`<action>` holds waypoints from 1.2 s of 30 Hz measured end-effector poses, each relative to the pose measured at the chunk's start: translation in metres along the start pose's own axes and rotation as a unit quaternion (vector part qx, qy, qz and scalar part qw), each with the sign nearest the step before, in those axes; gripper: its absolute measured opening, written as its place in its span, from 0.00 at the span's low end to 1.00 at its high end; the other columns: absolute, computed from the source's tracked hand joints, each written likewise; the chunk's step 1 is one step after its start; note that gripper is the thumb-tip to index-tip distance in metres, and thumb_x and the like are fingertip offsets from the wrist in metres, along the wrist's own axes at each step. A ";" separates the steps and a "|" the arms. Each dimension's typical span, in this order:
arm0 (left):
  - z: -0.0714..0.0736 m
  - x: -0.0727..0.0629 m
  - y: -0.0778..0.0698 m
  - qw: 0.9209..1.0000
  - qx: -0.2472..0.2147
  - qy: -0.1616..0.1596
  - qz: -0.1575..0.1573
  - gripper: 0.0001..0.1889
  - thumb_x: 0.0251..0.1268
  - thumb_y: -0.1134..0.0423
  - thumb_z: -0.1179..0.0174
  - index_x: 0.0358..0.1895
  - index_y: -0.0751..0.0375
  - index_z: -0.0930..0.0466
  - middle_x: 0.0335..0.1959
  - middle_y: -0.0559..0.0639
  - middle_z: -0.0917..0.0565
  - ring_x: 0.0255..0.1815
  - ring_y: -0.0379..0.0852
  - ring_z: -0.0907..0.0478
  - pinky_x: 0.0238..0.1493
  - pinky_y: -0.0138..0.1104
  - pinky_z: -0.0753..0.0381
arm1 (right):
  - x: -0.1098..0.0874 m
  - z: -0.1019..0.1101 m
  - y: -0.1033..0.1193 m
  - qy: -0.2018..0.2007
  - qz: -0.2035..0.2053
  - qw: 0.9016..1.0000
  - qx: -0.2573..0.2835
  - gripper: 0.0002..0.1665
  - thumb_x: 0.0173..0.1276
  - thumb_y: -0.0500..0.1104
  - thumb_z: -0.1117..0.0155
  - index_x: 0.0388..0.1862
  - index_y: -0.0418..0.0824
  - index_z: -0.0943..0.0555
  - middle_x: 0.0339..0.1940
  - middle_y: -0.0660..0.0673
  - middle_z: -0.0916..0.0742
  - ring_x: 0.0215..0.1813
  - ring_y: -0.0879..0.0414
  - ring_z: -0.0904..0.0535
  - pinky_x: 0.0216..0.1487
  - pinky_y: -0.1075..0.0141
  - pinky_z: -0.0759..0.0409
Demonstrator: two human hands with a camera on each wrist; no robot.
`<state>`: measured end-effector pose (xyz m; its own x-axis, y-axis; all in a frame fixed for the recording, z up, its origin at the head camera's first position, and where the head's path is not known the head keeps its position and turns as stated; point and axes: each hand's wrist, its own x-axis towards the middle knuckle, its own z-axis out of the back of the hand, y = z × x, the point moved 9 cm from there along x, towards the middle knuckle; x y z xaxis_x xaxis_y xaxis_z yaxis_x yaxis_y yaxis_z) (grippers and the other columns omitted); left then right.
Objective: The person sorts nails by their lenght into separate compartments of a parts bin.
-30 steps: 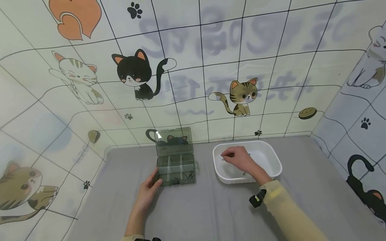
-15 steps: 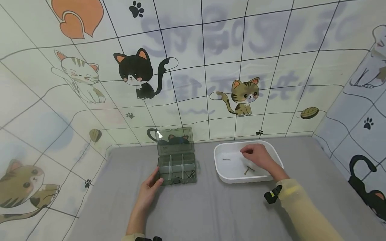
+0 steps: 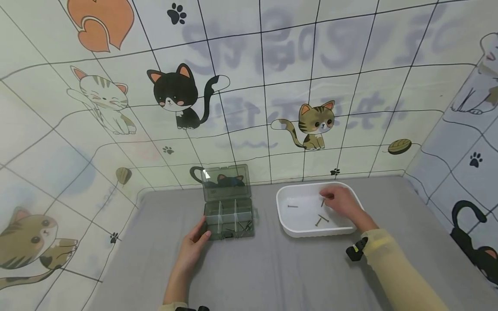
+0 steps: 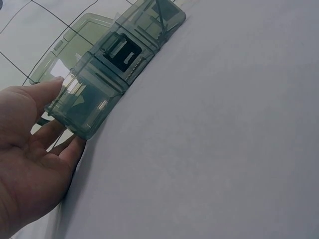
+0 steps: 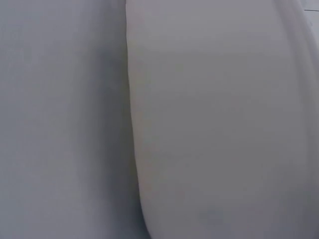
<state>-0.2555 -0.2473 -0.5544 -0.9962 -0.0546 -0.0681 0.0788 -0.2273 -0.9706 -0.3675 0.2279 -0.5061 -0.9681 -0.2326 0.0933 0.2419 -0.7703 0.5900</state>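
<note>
My left hand (image 3: 193,244) holds the left end of a clear green compartment box (image 3: 211,222). In the left wrist view the thumb lies on the box's wall and the fingers reach round its lower corner. The hinged lid (image 3: 225,190) stands up at the back. Several screws (image 3: 245,225) lie in the front compartments. Over the white tray (image 3: 285,220), my right hand (image 3: 342,202) pinches a screw (image 3: 322,203) pointing downward at the fingertips. One screw (image 3: 293,206) lies at the tray's left, and two more cross near its middle. The right wrist view shows only tray (image 5: 214,124) and cloth.
A grey cloth (image 3: 264,268) covers the table under both containers. The tray stands to the right of the box, with a gap between them. Behind rises a fabric wall (image 3: 241,108) printed with cats and grid lines; similar side walls flank the table.
My right hand has moved from the tray's left side toward its right, uncovering the screws on the tray floor. A screw now shows at its fingertips. The left hand stays on the box.
</note>
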 end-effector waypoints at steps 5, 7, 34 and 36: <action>0.000 -0.002 -0.001 1.000 0.003 0.000 0.002 0.30 0.78 0.61 0.40 0.79 0.56 0.35 0.80 0.56 0.41 0.81 0.54 0.48 0.73 0.44 0.40 | 0.002 -0.003 -0.005 0.006 0.000 1.000 -0.014 0.19 0.57 0.26 0.36 0.49 0.29 0.14 0.46 0.35 0.12 0.49 0.40 0.17 0.51 0.46 0.18; 0.000 -0.001 0.000 1.000 0.000 -0.001 0.005 0.30 0.78 0.61 0.40 0.79 0.56 0.35 0.80 0.56 0.40 0.81 0.54 0.47 0.73 0.43 0.40 | 0.003 -0.005 -0.005 0.012 -0.003 1.000 -0.019 0.18 0.55 0.26 0.35 0.47 0.30 0.13 0.44 0.36 0.12 0.47 0.42 0.18 0.50 0.47 0.18; 0.000 0.000 0.002 1.000 0.004 -0.006 0.002 0.29 0.78 0.63 0.40 0.78 0.57 0.34 0.80 0.58 0.40 0.80 0.56 0.45 0.70 0.36 0.36 | 0.002 -0.020 -0.002 0.067 0.017 0.998 -0.010 0.06 0.62 0.28 0.31 0.38 0.34 0.11 0.33 0.44 0.12 0.39 0.51 0.20 0.42 0.56 0.20; 0.000 0.000 0.002 1.000 0.004 -0.006 0.002 0.29 0.78 0.64 0.40 0.78 0.58 0.34 0.80 0.58 0.40 0.80 0.56 0.46 0.70 0.35 0.36 | 0.002 -0.021 -0.001 0.068 0.020 0.997 -0.008 0.06 0.64 0.28 0.31 0.38 0.33 0.11 0.33 0.43 0.12 0.38 0.51 0.20 0.41 0.57 0.21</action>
<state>-0.2555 -0.2482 -0.5563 -0.9953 -0.0675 -0.0694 0.0834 -0.2343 -0.9686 -0.3685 0.2161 -0.5233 -0.9399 -0.3414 0.0060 0.2825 -0.7676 0.5754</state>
